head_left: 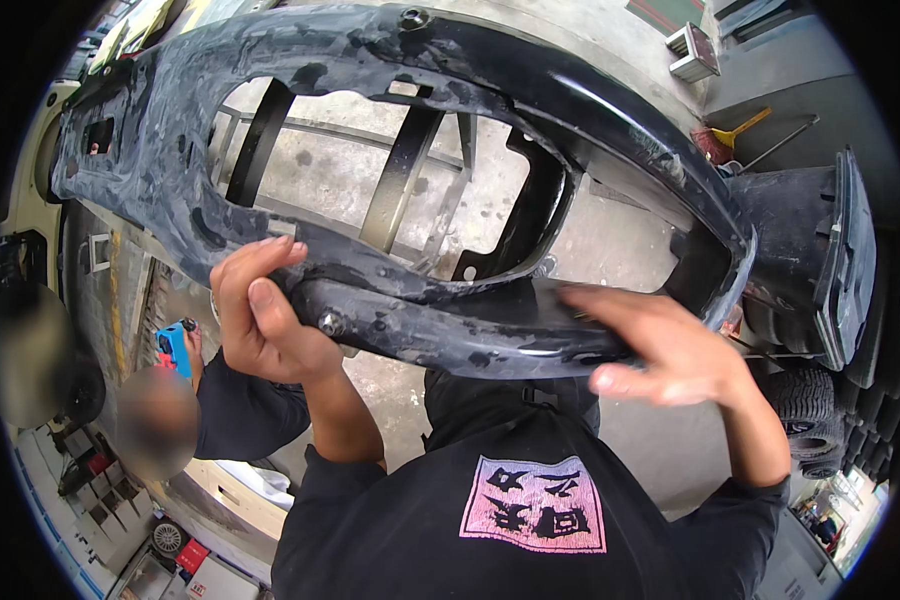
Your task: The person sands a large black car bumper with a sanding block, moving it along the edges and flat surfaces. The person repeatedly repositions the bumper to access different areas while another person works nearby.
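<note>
A large black bumper panel (pixel 170 150), scuffed grey and with big cut-out openings, stretches across the upper view. My left hand (pixel 265 325) curls around its lower edge beside a small bolt (pixel 331 323). My right hand (pixel 670 355), slightly blurred, clasps the same lower edge further right, with its fingers laid flat on top and the thumb beneath. My torso in a black shirt with a pink print (pixel 535 505) is below the panel.
A metal frame stand (pixel 400 180) on the concrete floor shows through the openings. Another person crouches at lower left with a blue tool (pixel 175 345). Tyres (pixel 805 400) and a black moulded part (pixel 830 270) are at right. A broom and dustpan (pixel 730 135) lie at upper right.
</note>
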Tool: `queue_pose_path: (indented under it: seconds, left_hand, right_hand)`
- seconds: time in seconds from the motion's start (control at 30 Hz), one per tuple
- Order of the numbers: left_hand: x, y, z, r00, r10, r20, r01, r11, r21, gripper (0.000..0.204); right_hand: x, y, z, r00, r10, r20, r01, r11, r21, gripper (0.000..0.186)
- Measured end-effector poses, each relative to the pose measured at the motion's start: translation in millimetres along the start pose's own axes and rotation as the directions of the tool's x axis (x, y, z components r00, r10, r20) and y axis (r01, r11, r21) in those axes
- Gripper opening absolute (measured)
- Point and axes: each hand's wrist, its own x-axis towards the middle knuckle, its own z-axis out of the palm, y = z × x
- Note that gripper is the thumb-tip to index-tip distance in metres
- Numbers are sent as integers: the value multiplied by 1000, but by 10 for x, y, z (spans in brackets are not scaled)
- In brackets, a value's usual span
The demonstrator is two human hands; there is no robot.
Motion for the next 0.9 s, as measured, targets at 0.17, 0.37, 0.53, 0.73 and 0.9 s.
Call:
queue_pose_path:
  seconds: [0.17,0.37,0.53,0.73,0.9]
  left_hand:
    - [-5,-39,-72,1000,-3,29,2,999,41,31]
    - [27,-51,-42,998,25,50,-29,996,81,32]
    - [87,-77,-59,987,146,72,-152,985,85,37]
    - [60,-211,1,961,277,16,-277,961,-9,38]
    - [2,-170,-102,966,248,74,-248,969,-10,38]
  right_hand:
    - [242,-49,11,981,-183,72,174,978,115,90]
    - [334,-1,41,961,-269,59,253,948,195,93]
    - [74,197,-92,992,37,122,-56,986,160,91]
    - [400,-313,-50,996,-2,93,-12,988,152,88]
    - [-76,135,-118,937,350,17,-350,936,16,95]
